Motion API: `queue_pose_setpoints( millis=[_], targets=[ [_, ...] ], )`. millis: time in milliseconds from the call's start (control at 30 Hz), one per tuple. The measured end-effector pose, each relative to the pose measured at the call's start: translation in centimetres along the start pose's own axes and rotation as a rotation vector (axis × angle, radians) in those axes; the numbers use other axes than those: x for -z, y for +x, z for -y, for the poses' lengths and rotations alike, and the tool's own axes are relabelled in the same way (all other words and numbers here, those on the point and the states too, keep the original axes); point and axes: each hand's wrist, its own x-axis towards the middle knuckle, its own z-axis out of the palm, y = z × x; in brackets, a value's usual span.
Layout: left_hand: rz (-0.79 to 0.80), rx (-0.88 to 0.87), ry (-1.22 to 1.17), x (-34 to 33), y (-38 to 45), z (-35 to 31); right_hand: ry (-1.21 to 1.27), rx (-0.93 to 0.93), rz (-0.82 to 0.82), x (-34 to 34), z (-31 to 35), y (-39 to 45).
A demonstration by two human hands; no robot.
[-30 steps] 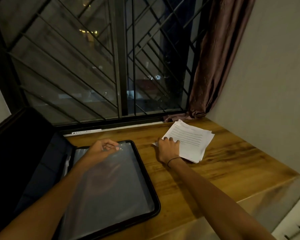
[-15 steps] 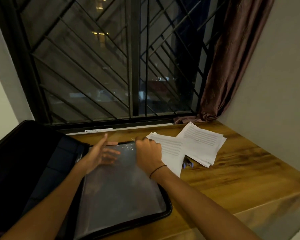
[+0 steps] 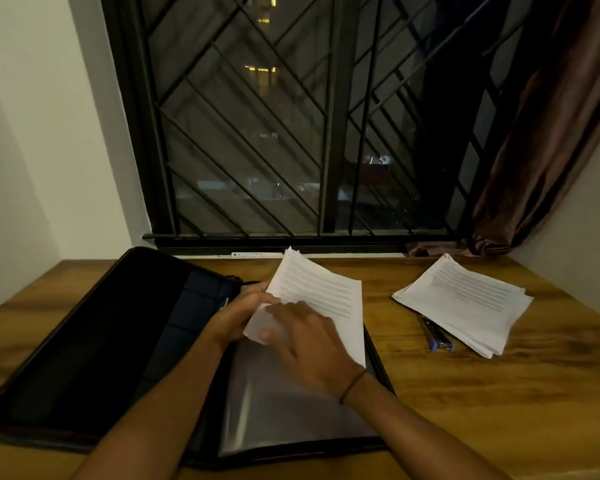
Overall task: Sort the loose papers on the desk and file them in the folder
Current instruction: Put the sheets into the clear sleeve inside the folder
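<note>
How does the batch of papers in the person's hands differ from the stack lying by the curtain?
The batch of papers sits over the open folder, with both the left hand and the right hand on it; the stack lies untouched on the desk, beside the pens. The batch is lifted and curled at its near corner; the stack lies flat, its sheets slightly fanned. Both are white printed sheets.

Single head-worn wide-angle view. Looks forward and steeply down over desk [image 3: 430, 393] from its near edge, facing barred window [image 3: 291, 133] along far edge. Close in: both forearms enter from bottom, open folder [image 3: 84, 341] fills lower left. Right wall and curtain [image 3: 551, 150] bound frame at desk's far right corner.
</note>
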Motion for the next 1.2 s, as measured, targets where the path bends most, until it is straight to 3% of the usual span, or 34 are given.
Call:
queue_pose_setpoints(
  millis=[133,200,333,500,633,667,800,900,1000,1067,1133,1200],
  targets=[
    [0.014,-0.068,-0.036,1.2,0.4,0.5,-0.012,-0.454,-0.312,0.7,-5.7,1.4],
    [0.019,-0.090,-0.083,1.5,0.5,0.7,-0.003,-0.679,-0.296,1.8,-8.0,2.4],
    [-0.038,-0.150,-0.128,1.7,0.8,1.0,0.474,-0.983,-0.178,3.2,-9.9,4.0],
    [-0.129,-0.160,-0.194,1.4,0.6,0.9,0.312,-0.965,-0.244,3.0,-10.7,6.2],
    [-0.171,-0.165,-0.184,0.8,0.8,1.0,0.127,-0.781,-0.241,3.1,-8.8,7.4],
    [-0.174,-0.160,-0.191,0.6,0.7,1.0,0.162,-0.711,-0.229,3.0,-8.3,7.8],
    [-0.072,-0.059,-0.321,-0.1,0.6,0.7,0.758,-0.691,-0.125,2.1,-6.7,9.2],
    [-0.031,-0.061,-0.308,-0.1,0.9,1.0,0.826,-0.642,-0.069,0.8,-6.8,9.5],
    [-0.058,-0.067,-0.271,0.0,1.1,1.0,0.799,-0.725,-0.001,-0.1,-6.5,9.8],
    [-0.135,-0.096,-0.137,0.2,1.4,0.9,0.913,-0.791,0.063,-0.8,-6.7,9.8],
    [-0.178,-0.114,-0.057,0.3,1.6,1.2,1.052,-0.836,0.042,-1.5,-7.4,9.7],
    [-0.165,-0.062,-0.164,0.5,1.8,1.4,1.160,-0.831,-0.014,-2.0,-8.3,9.5]
  ],
)
